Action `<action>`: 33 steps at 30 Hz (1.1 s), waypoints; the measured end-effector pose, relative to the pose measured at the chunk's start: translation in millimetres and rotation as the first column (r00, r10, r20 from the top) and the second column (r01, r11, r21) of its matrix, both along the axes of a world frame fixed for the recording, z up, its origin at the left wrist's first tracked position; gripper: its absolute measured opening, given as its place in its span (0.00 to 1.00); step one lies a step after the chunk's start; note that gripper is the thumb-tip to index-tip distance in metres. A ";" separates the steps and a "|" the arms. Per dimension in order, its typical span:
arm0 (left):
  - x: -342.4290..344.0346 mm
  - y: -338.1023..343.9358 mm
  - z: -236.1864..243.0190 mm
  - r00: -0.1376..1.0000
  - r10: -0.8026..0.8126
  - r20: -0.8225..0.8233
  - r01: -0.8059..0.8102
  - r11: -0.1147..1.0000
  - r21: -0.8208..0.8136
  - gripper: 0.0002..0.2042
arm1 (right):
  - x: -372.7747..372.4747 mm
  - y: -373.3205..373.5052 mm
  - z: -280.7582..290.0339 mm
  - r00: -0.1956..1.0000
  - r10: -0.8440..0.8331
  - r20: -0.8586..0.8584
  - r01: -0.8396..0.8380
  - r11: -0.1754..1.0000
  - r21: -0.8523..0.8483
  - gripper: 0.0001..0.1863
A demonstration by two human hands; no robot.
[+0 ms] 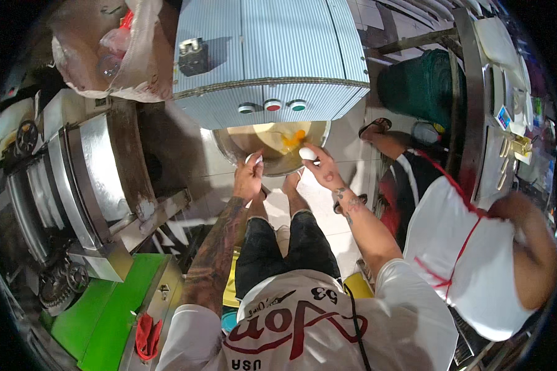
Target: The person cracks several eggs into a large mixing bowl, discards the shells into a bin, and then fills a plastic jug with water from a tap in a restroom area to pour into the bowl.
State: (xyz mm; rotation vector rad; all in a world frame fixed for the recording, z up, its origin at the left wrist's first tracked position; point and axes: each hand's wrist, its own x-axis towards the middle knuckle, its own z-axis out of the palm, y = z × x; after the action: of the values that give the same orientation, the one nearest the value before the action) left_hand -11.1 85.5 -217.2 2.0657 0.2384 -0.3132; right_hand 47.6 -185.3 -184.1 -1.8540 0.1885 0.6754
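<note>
- White egg-shaped item (307, 154), smooth: I find it at the fingertips of the right hand (323, 168), gripped between thumb and fingers, over the near right part of the bowl's rim. I cannot tell whether it is a whole egg or a shell.
- Left hand (247, 179): fingertips drawn together, pinching a small white piece (255, 159); its exact form is too small for me to confirm.
- Metal bowl (225, 148): just beyond both hands, spanning the gap between them; I note pale cream contents.
- Orange-yellow yolks (293, 140): inside the bowl, just ahead and slightly left of the right hand.
- Corrugated metal housing (272, 55): beyond both hands, overhanging the bowl's far side; three round buttons (272, 106), white, red and green, face the hands.
- Plastic bag (147, 55): ahead and left of the left hand.
- Roller machine (105, 167): well to the left of the left hand.
- Red cloth (147, 337): behind and left of the left hand, beside a green panel (105, 315).
- Co-worker (464, 253) in white top with red cords: right of and behind the right hand, well apart; one arm is blurred.
- Dark green bin (414, 83): ahead and right of the right hand.
</note>
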 end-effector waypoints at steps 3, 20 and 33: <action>14.4 -21.9 1.6 0.991 -0.009 0.135 -0.004 0.995 0.096 0.19 | 9.1 -15.7 -18.5 0.889 0.328 0.319 -0.187 0.896 -0.402 0.27; 9.1 7.6 15.7 0.956 -0.292 -0.021 0.292 0.956 -0.002 0.14 | -25.2 13.9 8.2 0.979 -0.204 -0.015 0.201 0.974 -0.105 0.30; 32.1 7.2 -9.3 0.899 -0.436 0.032 0.407 0.862 0.303 0.14 | -48.0 7.6 9.0 0.969 -0.247 0.003 0.247 0.966 -0.074 0.31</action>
State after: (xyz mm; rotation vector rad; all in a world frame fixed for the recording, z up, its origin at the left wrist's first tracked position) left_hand 21.0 92.7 -226.5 2.4116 -0.2546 -0.4612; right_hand -0.5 -177.7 -175.2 -1.8593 0.4464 0.5060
